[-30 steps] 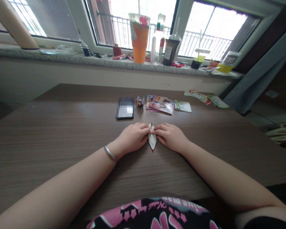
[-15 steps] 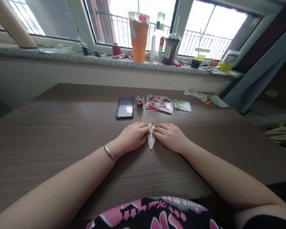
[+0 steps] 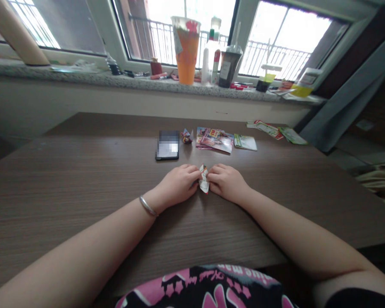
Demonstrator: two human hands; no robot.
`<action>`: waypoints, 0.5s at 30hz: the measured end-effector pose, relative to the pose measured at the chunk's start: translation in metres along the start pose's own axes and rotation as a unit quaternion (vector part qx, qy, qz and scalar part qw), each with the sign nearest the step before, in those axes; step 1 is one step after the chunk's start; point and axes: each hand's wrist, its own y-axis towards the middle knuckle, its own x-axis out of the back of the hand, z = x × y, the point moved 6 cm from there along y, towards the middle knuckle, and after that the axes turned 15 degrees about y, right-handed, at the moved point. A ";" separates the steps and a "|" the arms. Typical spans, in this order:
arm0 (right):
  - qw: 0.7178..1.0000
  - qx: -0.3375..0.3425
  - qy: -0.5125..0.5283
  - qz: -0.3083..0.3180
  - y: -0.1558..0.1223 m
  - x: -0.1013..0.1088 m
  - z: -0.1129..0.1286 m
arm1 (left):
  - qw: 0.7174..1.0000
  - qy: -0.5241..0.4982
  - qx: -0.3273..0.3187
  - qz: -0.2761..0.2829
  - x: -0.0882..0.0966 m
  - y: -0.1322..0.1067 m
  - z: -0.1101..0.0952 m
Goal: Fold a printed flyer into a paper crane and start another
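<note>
Between my hands is a small piece of folded paper (image 3: 204,182), mostly white with red and dark print and a red tip at its near end. My left hand (image 3: 179,182) grips its left edge, thumb and fingers closed; a metal bangle circles that wrist. On the other side, my right hand (image 3: 227,182) pinches the right edge with fingers bent together. Both hands rest low over the brown table (image 3: 115,231). The fingertips partly cover the paper's sides. Beyond it stands a small folded paper figure (image 3: 187,136) with colourful print.
Past my hands lie a dark phone-like device (image 3: 167,145), blurred on its face, a pile of printed leaflets (image 3: 214,140) and a small paper stack (image 3: 245,142). Paper strips (image 3: 269,129) are at the far right. On the windowsill stand an orange cup (image 3: 186,55) and a dark cup (image 3: 228,66).
The near end of the folded paper has bent up and looks shorter, its red tip now turned right. My right hand has shifted slightly and its fingers are drawn in more. The left stays put.
</note>
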 end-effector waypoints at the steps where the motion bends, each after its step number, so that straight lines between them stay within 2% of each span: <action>1: 1.000 -0.007 0.017 -0.008 0.000 0.000 -0.002 | 1.000 0.002 -0.001 -0.002 0.000 0.000 0.000; 9: 0.990 -0.054 0.120 -0.052 0.000 0.001 -0.012 | 1.000 -0.004 0.003 -0.004 0.002 -0.001 -0.003; 15: 0.985 -0.070 0.146 -0.060 -0.001 0.000 -0.012 | 1.000 0.021 -0.009 -0.003 0.002 0.000 -0.003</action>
